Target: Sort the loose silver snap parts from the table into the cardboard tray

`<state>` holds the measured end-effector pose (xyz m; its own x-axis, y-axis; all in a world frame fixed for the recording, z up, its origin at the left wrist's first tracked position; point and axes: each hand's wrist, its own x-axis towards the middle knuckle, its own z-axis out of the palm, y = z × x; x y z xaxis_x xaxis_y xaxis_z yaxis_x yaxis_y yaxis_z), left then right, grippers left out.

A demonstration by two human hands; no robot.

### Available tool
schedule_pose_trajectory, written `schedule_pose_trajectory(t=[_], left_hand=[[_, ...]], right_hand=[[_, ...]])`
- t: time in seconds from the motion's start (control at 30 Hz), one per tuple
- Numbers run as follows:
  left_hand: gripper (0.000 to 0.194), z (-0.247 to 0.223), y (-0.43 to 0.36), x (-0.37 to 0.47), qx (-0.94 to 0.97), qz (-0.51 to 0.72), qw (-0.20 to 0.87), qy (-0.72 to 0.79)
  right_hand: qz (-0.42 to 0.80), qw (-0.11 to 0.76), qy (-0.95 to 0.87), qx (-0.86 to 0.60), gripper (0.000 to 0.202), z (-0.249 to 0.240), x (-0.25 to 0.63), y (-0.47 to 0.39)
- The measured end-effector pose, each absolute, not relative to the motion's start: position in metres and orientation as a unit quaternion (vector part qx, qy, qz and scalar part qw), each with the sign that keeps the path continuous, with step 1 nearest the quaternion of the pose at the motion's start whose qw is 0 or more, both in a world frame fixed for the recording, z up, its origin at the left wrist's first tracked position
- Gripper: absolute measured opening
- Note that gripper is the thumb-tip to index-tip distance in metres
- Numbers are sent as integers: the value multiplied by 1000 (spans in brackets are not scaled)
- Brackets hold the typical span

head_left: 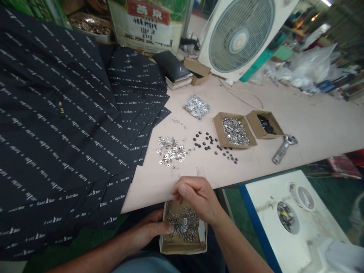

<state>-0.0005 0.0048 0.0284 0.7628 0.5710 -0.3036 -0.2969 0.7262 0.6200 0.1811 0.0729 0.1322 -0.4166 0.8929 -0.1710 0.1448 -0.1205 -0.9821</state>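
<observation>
My left hand grips the left side of a shallow cardboard box at my lap, thumb over the rim. Inside it lie many small silver metal snap fastener parts. My right hand is above the far edge of that box, fingers curled in and closed; whether anything is in them is hidden. On the table beyond lie a loose pile of silver snap parts and, to its right, scattered black round caps.
A cardboard tray of silver parts and one of black parts stand at right, near a metal hand tool. Behind are a bag of metal parts and a fan. Dark printed fabric covers the left side.
</observation>
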Motion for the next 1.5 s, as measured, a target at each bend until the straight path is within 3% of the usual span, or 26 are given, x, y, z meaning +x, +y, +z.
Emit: schedule_pose_trajectory(t=[0.13,0.23,0.33,0.87,1.03,1.13,1.27,1.5], left_hand=[[49,27,4,-1,285,249,893,245],[51,27,3,0,266,244,900,245],[54,28,2,1,256,244,905,237],[53,24,1,1,258,250,900,247],[51,26,4,-1,279,253,895,240],[53,29,6,0,272,246,898,242],[56,34,6,2,249,242,908,236],[59,29,2,0,241,253,905,243]], right_hand=[[638,342,-547,-419,37,135,191,58],[567,456,-529,-436,33,133,188,66],[496,510,-529,-462,33,129,178,85],[484,361,-662,-444,48,127,169,98],[552,310,-660,-405,51,134,184,70],[580,366,-604,-407,48,135,187,65],[519,456,-580,-432,38,137,174,83],[401,465,-649,-449,32,132,147,125]])
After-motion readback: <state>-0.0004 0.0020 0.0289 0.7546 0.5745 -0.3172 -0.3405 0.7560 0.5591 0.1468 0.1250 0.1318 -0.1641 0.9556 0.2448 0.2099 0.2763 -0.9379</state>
